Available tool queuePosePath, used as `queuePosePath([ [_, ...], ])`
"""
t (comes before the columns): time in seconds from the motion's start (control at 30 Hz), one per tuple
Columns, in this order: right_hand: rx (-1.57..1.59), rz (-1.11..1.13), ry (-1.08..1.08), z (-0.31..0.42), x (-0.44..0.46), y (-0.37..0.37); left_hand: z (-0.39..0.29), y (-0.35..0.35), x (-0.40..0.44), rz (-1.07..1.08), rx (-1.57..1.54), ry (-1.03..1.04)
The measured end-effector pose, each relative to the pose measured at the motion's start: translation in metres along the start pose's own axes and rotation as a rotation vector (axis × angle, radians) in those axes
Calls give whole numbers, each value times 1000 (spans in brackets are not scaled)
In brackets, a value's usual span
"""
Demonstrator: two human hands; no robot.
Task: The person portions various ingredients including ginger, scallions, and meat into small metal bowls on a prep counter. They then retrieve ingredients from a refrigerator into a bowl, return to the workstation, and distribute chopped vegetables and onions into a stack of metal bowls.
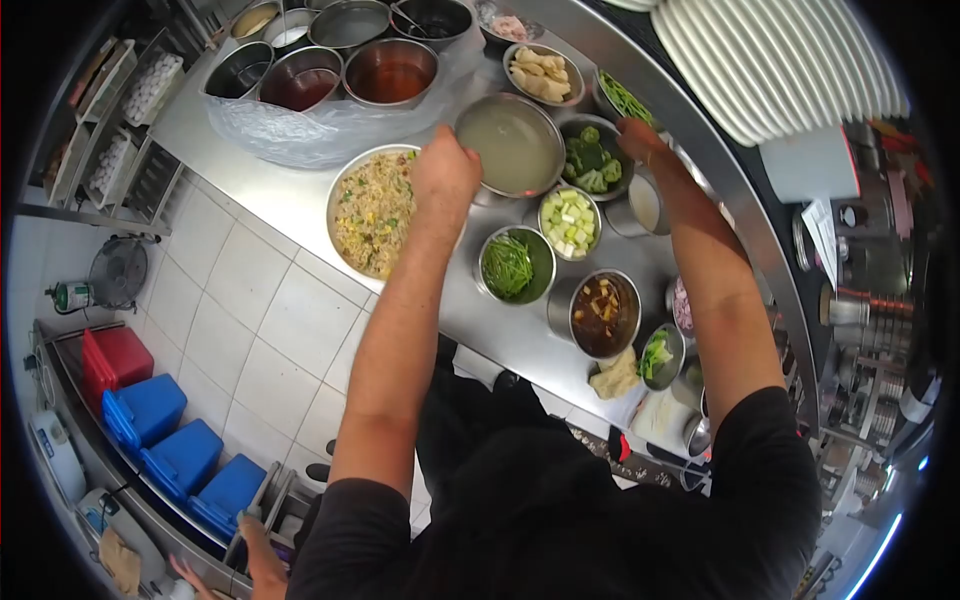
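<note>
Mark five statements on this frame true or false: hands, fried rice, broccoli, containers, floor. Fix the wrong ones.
1. The left hand is nearer the fried rice than the broccoli. True.
2. The right hand is over the fried rice. False: it is beside the broccoli.
3. Three blue containers and a red container stand in a row. True.
4. The broccoli shares a bowl with the pale green cubes. False: they are in separate bowls.
5. The floor is bare wood. False: it is laid with white tiles.
</note>
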State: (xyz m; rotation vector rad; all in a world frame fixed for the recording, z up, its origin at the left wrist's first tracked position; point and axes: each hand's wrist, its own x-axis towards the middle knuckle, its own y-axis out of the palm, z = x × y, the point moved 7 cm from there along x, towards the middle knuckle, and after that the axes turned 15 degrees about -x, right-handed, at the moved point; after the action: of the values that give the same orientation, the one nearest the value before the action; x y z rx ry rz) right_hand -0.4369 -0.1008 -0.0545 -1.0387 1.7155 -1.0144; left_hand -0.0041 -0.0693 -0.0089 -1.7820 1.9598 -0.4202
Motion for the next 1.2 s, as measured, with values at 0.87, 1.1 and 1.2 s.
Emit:
queuePosePath([
  [0.87,398,-414,148,65,171,-101,195,-158,-3,-587,-254,201],
  [1.1,451,-138,181,111,253,-94,192,-152,-4,-646,-55,181],
  [1.2,535,-80,93,110,289,-65,189,-150,-3,-641,-16,172],
])
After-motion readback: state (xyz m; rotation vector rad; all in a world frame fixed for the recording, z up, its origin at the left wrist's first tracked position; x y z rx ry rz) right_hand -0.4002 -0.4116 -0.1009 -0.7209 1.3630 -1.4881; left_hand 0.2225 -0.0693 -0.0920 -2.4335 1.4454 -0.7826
